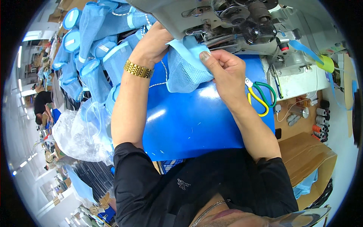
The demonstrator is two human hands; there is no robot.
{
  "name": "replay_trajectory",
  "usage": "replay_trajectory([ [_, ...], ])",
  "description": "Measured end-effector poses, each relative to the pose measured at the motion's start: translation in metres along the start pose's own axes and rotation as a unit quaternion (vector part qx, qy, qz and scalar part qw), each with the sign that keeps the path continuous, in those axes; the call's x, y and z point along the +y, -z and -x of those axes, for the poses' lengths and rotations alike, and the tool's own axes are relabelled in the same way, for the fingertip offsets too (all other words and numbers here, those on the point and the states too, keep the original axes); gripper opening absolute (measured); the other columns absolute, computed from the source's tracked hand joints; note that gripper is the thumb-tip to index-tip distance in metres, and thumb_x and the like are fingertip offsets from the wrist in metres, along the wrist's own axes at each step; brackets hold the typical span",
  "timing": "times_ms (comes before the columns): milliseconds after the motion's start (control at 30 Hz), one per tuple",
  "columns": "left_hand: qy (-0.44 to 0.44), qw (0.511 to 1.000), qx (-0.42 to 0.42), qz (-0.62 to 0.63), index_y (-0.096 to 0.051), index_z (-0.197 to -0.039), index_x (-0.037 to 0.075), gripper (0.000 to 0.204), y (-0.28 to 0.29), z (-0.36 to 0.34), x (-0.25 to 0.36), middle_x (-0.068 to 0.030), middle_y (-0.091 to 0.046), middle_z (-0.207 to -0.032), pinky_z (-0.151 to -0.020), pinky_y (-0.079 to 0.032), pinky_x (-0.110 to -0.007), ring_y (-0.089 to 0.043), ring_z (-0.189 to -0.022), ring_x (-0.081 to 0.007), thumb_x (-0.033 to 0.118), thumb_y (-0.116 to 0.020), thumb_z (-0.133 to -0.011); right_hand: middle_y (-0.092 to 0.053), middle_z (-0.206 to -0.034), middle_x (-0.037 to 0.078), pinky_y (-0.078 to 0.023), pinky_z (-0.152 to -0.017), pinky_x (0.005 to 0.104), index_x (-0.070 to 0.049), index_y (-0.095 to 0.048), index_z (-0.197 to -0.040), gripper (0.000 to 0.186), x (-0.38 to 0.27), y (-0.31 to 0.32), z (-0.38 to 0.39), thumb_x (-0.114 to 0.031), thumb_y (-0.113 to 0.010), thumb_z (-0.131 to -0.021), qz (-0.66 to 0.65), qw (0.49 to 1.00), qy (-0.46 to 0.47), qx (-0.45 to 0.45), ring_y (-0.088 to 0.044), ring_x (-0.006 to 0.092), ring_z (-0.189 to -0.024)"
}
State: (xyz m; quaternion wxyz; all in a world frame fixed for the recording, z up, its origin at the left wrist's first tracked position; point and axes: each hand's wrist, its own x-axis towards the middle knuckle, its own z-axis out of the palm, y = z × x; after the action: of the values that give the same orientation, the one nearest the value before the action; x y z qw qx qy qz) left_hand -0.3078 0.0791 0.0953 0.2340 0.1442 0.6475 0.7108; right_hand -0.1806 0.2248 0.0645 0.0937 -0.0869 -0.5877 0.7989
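A light blue mesh bag (185, 73) with a plain cloth band along its top hangs under the head of a sewing machine (160, 9). My right hand (227, 70) pinches the band's right edge between thumb and bent fingers. At the bag's upper left, my left hand (157, 43) curls in against its edge; the fingertips are hidden behind the cloth and the machine. A gold watch circles my left wrist. From beside the bag a white speckled cord (164, 75) trails left over the blue tabletop (181, 132).
Scissors (261, 96) with green and yellow handles lie right of my right hand. Many blue mesh bags (90, 41) are heaped at the left, above a clear plastic bag (77, 132). At the right are thread spools (320, 120) and a cardboard box (302, 151). A person (42, 104) is far left.
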Motion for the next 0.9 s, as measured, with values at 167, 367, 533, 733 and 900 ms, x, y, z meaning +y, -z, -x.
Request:
replay_trajectory([
  [167, -0.021, 0.999, -0.032, -0.035, -0.062, -0.109, -0.002, 0.027, 0.005, 0.000, -0.003, -0.0067, -0.064, -0.103, -0.083, -0.047, -0.028, -0.059, -0.092, -0.0136, 0.008, -0.063, -0.085, -0.063, -0.066, 0.000, -0.042, -0.048, 0.0186, 0.000, -0.068, -0.083, 0.020, -0.002, -0.001, 0.001, -0.019, -0.069, -0.087, 0.024, 1.000, -0.003, 0.010, -0.054, 0.0027, -0.056],
  [367, -0.036, 0.997, -0.043, -0.052, -0.063, -0.106, -0.003, 0.023, -0.003, -0.006, -0.003, -0.0057, -0.065, -0.101, -0.080, -0.047, -0.025, -0.059, -0.088, -0.0102, 0.007, -0.061, -0.086, -0.062, -0.064, 0.000, -0.042, -0.047, 0.0189, 0.001, -0.069, -0.082, 0.021, -0.001, 0.004, -0.001, -0.019, -0.070, -0.086, 0.029, 0.999, -0.004, 0.015, -0.053, 0.0027, -0.055],
  [533, -0.029, 0.998, -0.034, -0.054, -0.062, -0.105, -0.002, 0.023, -0.003, -0.004, -0.003, -0.0040, -0.066, -0.099, -0.079, -0.046, -0.023, -0.058, -0.086, -0.0078, 0.011, -0.062, -0.086, -0.061, -0.063, -0.002, -0.039, -0.047, 0.0187, 0.001, -0.069, -0.081, 0.020, 0.003, 0.003, -0.004, -0.018, -0.070, -0.086, 0.031, 0.999, 0.013, 0.014, -0.050, 0.0021, -0.054],
  [733, -0.199, 0.951, 0.146, -0.186, -0.064, -0.100, -0.001, 0.033, -0.004, 0.008, -0.015, -0.0059, -0.067, -0.090, -0.073, -0.050, -0.027, -0.061, -0.082, -0.0128, 0.027, -0.070, -0.083, -0.060, -0.066, -0.004, -0.034, -0.047, 0.0176, -0.006, -0.070, -0.082, 0.015, 0.009, 0.015, -0.007, -0.021, -0.070, -0.086, 0.063, 0.997, -0.002, 0.047, -0.048, 0.0018, -0.053],
  [900, -0.237, 0.883, 0.290, -0.283, -0.066, -0.097, 0.001, 0.017, 0.001, 0.131, -0.046, -0.0059, -0.067, -0.093, -0.074, -0.050, -0.025, -0.061, -0.081, -0.0112, 0.014, -0.066, -0.085, -0.062, -0.067, 0.000, -0.035, -0.046, 0.0176, -0.002, -0.069, -0.089, 0.017, 0.010, 0.024, -0.018, -0.019, -0.068, -0.088, 0.047, 0.998, -0.018, -0.023, -0.050, 0.0044, -0.051],
])
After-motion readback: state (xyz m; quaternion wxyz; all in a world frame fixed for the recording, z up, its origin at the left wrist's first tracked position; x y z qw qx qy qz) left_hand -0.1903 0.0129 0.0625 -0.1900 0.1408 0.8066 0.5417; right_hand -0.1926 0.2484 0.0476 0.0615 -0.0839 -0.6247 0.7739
